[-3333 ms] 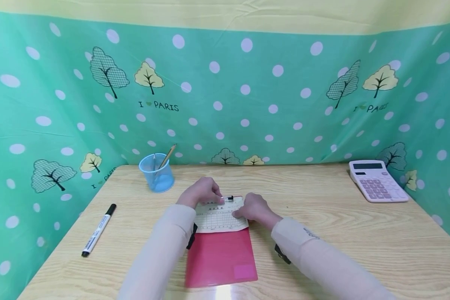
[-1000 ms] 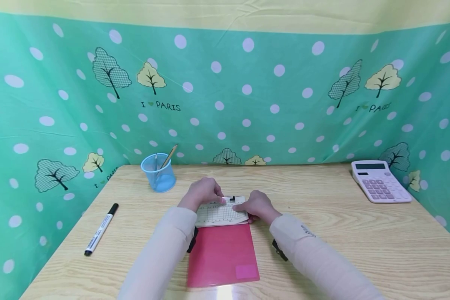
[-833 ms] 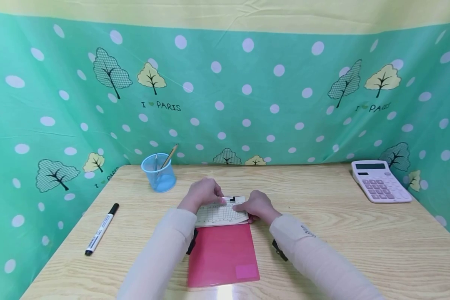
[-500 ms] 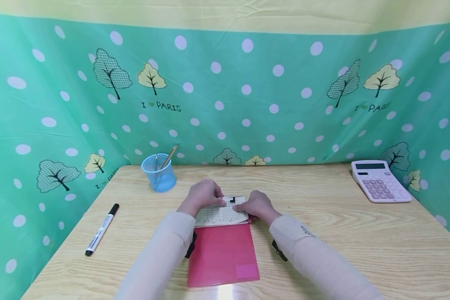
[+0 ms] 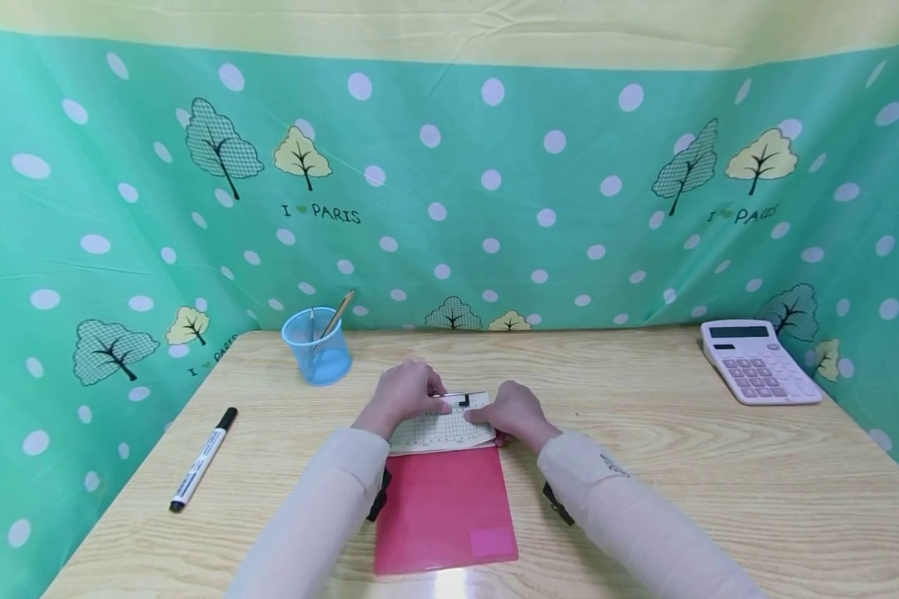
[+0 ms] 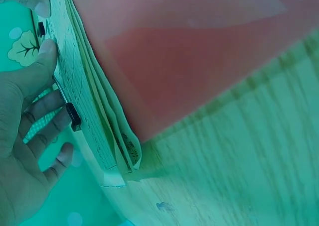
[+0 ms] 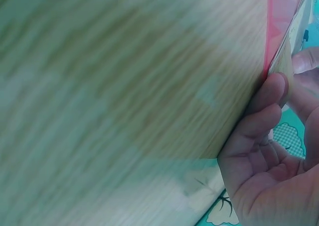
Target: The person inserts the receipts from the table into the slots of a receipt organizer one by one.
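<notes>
A red clip folder [image 5: 445, 512] lies on the table, with a wad of printed, ruled forms [image 5: 430, 431] across its upper part. At the folder's top is a thin metal clip bar [image 6: 59, 89] with black end pieces [image 6: 73, 117]. My left hand [image 5: 404, 395] pinches the clip bar, thumb on the front by the forms and index finger mostly hidden behind. Its other fingers spread loosely behind the bar. My right hand [image 5: 515, 412] grips the forms at their right edge, thumb on top and fingers curled below. In the left wrist view the sheets' lower edges fan apart.
A black-capped marker [image 5: 204, 459] lies at the left. Behind it stands a blue mesh pen cup [image 5: 320, 353] with pencils [image 5: 337, 309]. A pink-and-white calculator [image 5: 760, 363] sits at the far right, near the patterned curtain [image 5: 539, 200].
The forms' lower edge has moved up, baring more red folder. My right fingers have gone under their right edge. The clip's black end piece has turned and the left hand has dipped slightly.
</notes>
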